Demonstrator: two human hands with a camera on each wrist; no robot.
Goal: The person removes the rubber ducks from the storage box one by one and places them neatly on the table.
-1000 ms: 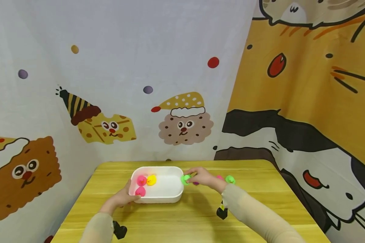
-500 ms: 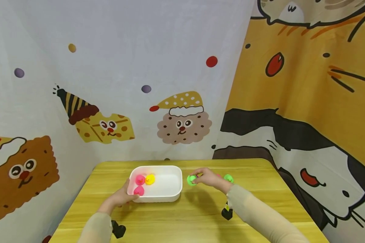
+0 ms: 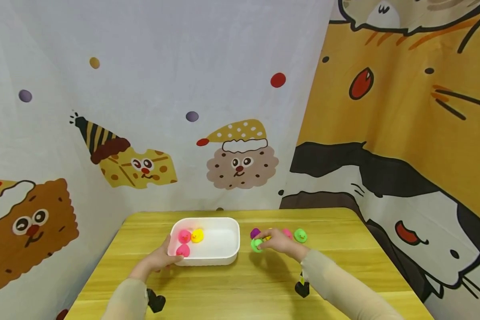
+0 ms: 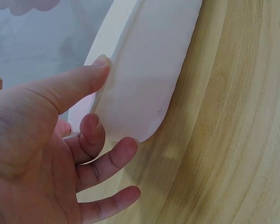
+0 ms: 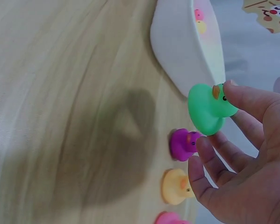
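My left hand [image 3: 158,259] holds the left end of a white plastic tub [image 3: 208,262], its thumb over the rim and the index finger bent against the end, as the left wrist view shows. Two pink rubber ducks [image 3: 184,236] and a yellow rubber duck [image 3: 198,235] sit in the tub's left part. Right of the tub, my right hand [image 3: 282,242] pinches a green rubber duck [image 5: 205,107] between thumb and fingers, held above the table. Just behind it stand a purple duck [image 5: 183,144] and a yellow duck [image 5: 175,186], partly hidden by the hand in the head view.
The row of ducks runs on rightward with a pink duck [image 3: 288,233] and another green duck [image 3: 301,235]. Everything stands on a wooden table [image 3: 224,293]. A cartoon-printed cloth [image 3: 152,89] hangs behind the table's far edge.
My right hand has carried the green duck from the tub's right rim rightward and slightly nearer to me, uncovering the purple duck. My left hand keeps its hold on the tub.
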